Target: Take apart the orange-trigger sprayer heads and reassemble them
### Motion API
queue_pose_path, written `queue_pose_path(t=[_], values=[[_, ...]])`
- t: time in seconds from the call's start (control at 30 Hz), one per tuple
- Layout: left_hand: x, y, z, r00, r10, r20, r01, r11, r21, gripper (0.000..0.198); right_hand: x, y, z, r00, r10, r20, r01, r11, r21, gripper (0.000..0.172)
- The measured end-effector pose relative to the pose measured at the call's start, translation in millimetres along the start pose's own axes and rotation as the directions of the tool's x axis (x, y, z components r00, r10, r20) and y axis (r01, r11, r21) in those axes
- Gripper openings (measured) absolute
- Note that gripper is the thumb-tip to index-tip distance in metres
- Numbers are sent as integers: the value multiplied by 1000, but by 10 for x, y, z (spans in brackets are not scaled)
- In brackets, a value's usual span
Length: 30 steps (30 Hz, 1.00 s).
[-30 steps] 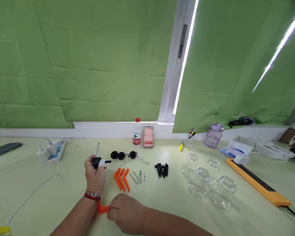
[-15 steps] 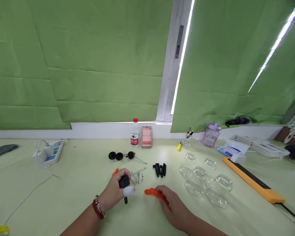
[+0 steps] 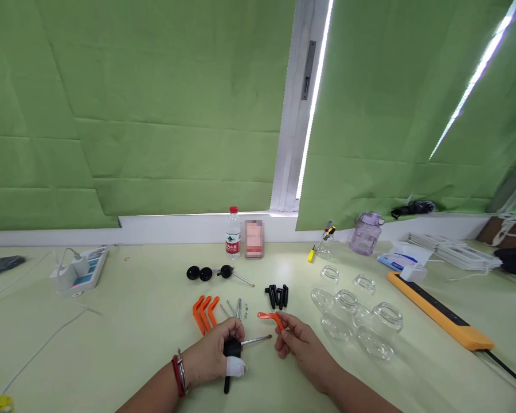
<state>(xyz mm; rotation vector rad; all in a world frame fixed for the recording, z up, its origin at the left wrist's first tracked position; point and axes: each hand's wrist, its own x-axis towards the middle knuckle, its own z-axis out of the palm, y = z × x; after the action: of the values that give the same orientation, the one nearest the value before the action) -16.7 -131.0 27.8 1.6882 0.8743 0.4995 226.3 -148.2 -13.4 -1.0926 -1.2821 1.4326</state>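
Observation:
My left hand is closed round a black knob with a thin metal rod pointing right; a white bandage wraps one finger. My right hand pinches an orange angled handle, held just above the table and a little right of the rod's tip. Behind my left hand lie three more orange handles and several screws. Several black sleeves lie behind my right hand. Three black knobs with a rod sit farther back.
Several clear glass cups lie to the right, with a long orange-edged bar beyond them. A water bottle, a purple jug and a yellow screwdriver stand by the sill. A power strip with a cable sits at the left.
My left hand carried the knob and rod from the far left down to the front centre. My right hand brought the orange handle up and to the right, close to the rod's tip.

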Motion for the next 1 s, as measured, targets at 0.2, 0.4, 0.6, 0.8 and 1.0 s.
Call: queue_pose_path(t=[0.2,0.4,0.6,0.8,1.0], values=[[37,-40,18,997,-74,-6,73,997,-33,45,-12,2,49,996,-15,90,1,988,151,40],[52,-28,54,992,-124,-33,122,991,-45,40,3,23,34,998,7,56,-19,975,220,43],[64,-120,103,996,-89,-32,81,976,-201,35,2,16,31,1000,27,4,-27,964,263,48],[42,-101,186,988,-148,-47,125,938,-324,44,0,-58,42,999,41,-20,-32,952,305,42],[27,-83,195,978,-182,-101,142,937,-319,42,1,-55,30,998,58,-17,-49,940,336,42]])
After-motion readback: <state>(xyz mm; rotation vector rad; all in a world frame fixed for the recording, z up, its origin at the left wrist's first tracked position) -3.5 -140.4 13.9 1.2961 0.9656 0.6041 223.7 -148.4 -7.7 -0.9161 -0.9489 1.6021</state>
